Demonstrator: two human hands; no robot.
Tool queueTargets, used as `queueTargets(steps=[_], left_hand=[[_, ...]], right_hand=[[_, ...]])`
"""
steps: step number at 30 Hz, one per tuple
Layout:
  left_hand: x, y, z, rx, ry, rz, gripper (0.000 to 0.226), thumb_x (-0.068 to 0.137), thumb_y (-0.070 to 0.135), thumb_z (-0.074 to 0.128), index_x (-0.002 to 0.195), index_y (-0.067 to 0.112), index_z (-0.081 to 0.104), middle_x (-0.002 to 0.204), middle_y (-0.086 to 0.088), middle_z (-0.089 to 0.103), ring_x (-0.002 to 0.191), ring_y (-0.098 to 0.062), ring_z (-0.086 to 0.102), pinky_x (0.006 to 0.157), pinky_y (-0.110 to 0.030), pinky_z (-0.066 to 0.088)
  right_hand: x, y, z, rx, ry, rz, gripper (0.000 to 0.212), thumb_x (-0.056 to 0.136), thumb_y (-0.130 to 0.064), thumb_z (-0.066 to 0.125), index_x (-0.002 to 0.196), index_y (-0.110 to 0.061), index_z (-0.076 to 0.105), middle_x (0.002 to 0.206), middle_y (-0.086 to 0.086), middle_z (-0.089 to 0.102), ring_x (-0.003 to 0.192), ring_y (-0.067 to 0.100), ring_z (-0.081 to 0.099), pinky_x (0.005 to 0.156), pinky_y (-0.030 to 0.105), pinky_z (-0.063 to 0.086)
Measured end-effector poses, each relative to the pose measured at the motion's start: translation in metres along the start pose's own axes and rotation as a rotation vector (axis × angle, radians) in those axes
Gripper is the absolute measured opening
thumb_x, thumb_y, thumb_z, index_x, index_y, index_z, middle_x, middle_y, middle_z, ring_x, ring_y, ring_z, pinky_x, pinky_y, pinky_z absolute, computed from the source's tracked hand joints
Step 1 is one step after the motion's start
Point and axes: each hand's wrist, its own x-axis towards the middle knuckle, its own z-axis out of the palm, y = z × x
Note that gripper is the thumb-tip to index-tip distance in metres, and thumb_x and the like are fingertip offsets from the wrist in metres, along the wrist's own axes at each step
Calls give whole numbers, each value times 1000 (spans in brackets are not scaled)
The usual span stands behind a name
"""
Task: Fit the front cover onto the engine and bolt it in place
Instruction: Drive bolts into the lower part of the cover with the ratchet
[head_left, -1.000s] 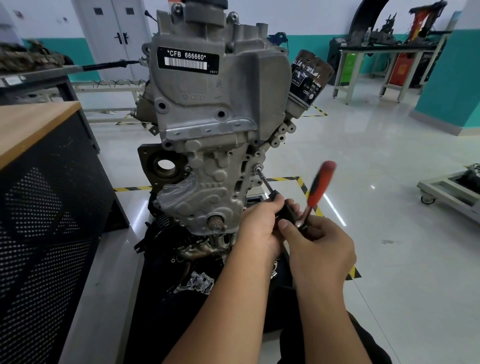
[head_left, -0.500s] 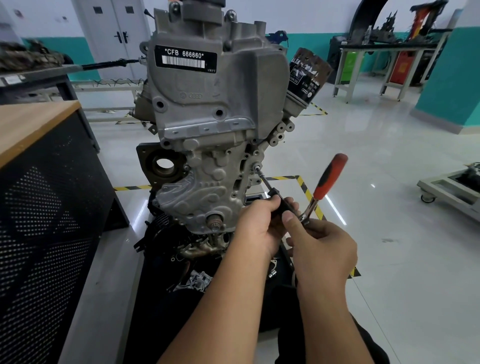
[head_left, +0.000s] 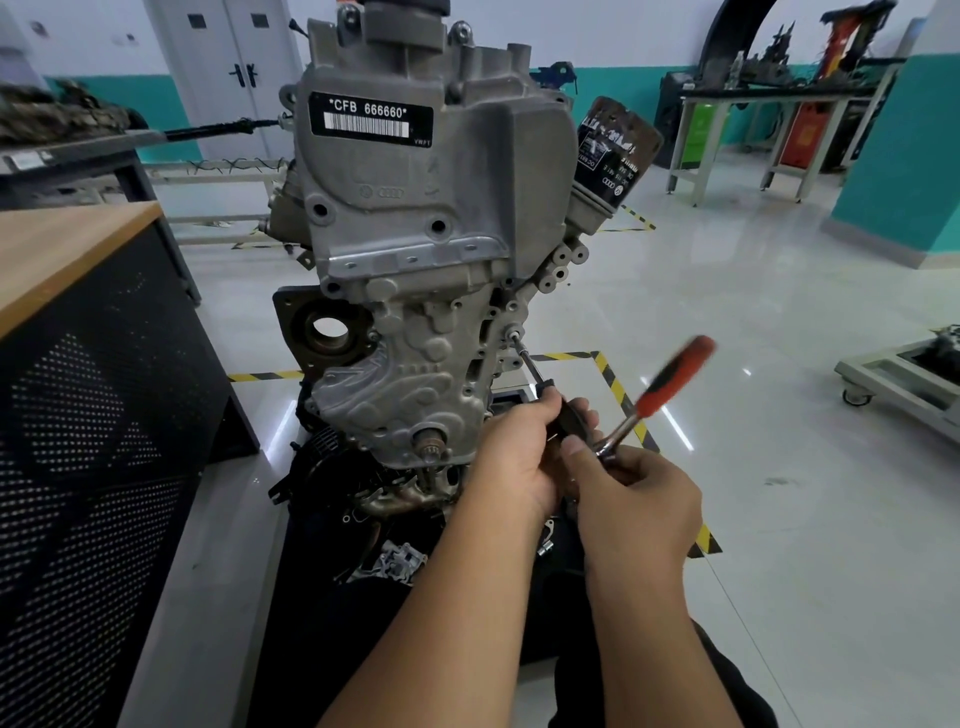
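Hands meet below cover: left hand (head_left: 511, 457) grips extension (head_left: 531, 366), right hand (head_left: 631, 501) pinches ratchet (head_left: 657, 392) head.

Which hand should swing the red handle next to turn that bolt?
Right, probably. The right hand already holds the ratchet near its head, on the handle's side. The left hand grips the extension that runs to the bolt, so it's busy steadying.

Wood-top bench (head_left: 62, 249) left, cart (head_left: 898, 382) right
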Motion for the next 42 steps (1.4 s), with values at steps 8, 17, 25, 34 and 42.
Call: queueTargets(steps=[8,17,25,34,42], left_hand=[[-3,-5,3,76,2,-28,22,106,27,53,95,9,58,81,-10,70,68,-24,70,75,-37,56],[-4,-5,3,59,-29,-25,18,105,25,54,93,11,57,77,-7,72,68,-20,73,65,-30,56],[-3,-3,5,54,-23,-3,23,103,29,58,88,11,59,78,-7,65,63,-22,64,65,-31,56],[2,-2,4,-8,36,13,26,106,19,51,85,7,56,64,-7,64,52,-19,65,53,-31,56],[0,-2,0,-27,27,-1,34,104,22,52,83,4,72,69,-7,73,56,-19,71,49,-27,56]], right_hand=[[4,1,-1,53,23,56,20,73,-31,90,74,-22,72,62,-4,69,63,18,71,55,29,51],[2,0,6,217,54,173,36,77,-40,85,62,-12,68,53,-4,66,55,23,65,55,30,52],[-2,-1,8,184,36,121,35,70,-51,83,70,-18,72,61,0,70,60,25,70,64,44,63],[2,3,8,52,-16,43,27,66,-22,93,70,-23,66,60,-11,67,53,12,65,52,29,52],[0,-3,10,268,47,274,48,85,-54,74,64,-12,67,58,10,64,51,24,56,55,37,51]])
